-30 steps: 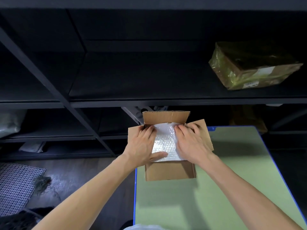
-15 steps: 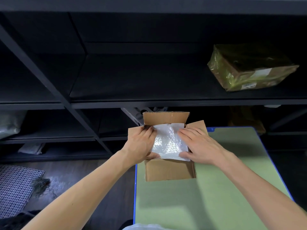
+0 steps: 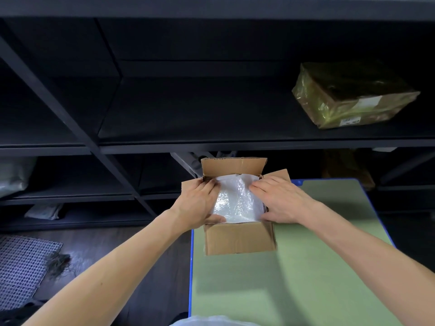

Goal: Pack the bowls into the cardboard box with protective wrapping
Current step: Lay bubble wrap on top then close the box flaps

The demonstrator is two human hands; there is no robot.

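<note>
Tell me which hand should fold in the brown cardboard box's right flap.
Probably right: the right hand lies on that right flap; the left hand rests on clear bubble wrap at the opposite side.

Dark metal shelving (image 3: pixel 211 144) fills the far side, with 1 plastic-wrapped parcel (image 3: pixel 353 95) on its upper right shelf and pale bags (image 3: pixel 14 175) low on the left. A green, blue-edged table (image 3: pixel 306 278) stands near right. A mesh mat (image 3: pixel 21 267) lies on the dark floor (image 3: pixel 141 243) at left.
</note>
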